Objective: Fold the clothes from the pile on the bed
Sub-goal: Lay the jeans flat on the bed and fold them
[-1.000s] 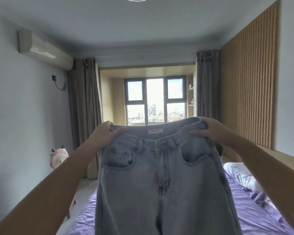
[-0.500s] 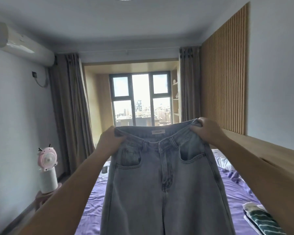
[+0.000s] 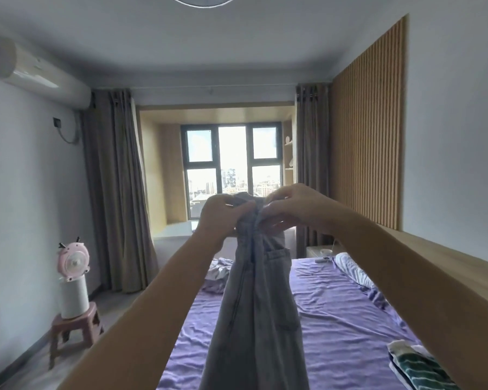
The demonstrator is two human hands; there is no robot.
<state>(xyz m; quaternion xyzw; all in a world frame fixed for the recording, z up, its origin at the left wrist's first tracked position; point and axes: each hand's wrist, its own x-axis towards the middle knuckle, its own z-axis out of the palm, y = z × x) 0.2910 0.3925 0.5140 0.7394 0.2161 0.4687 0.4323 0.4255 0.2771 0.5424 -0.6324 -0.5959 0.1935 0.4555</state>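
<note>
Head view: I stood at the near end of the bed [image 3: 335, 319] and looked along it toward the far window [image 3: 233, 167].
Jeans: the pale grey-blue jeans [image 3: 254, 305] hung in mid-air in front of me, doubled lengthwise, one back pocket showing on the right side — the legs dropped straight down over the purple sheet and out of view at the near edge.
Left hand: my left hand [image 3: 217, 218] gripped the waistband from the left, fingers curled round the denim.
Right hand: my right hand [image 3: 296, 208] pinched the same waistband from the right; the two hands sat just beside each other, nearly touching at the top of the jeans.
Pile: a small heap of crumpled clothes [image 3: 219, 273] lay on the far left part of the bed.
Folded item: a green-and-white striped garment [image 3: 417, 367] lay at the near right corner.
Pillow: a white pillow [image 3: 352, 267] lay at the far right.
Left of the bed: a pink fan [image 3: 73, 258] stood on a white cylinder on a pink stool [image 3: 74, 330].
</note>
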